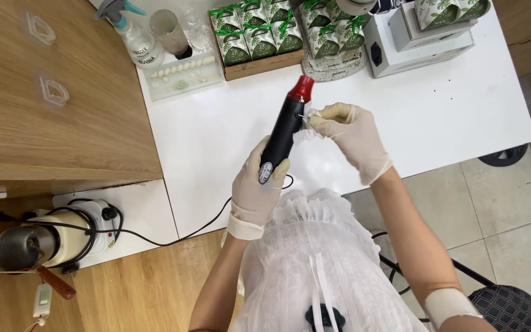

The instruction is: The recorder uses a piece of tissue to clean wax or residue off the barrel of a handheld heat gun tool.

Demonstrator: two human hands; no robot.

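Right now the gloved left hand (258, 187) wraps its fingers around a black heat tool with a red tip (284, 132), while the gloved right hand (350, 136) pinches a small metal piece (303, 115) against it, above the white bench (450, 110).

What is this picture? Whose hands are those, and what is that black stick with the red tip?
This picture comes from a camera worn on a person's head, so you look down at their own two hands, both in thin pale gloves. The left hand grips a black corded tool with a red nozzle, probably a small heat gun; its black cord trails off the white table. The right hand pinches something small and pale right beside the tool; I cannot tell what it is. At the back of the table stand a spray bottle, a clear tray of small white pieces, a box of green-and-white packets with green ribbons and a white machine.
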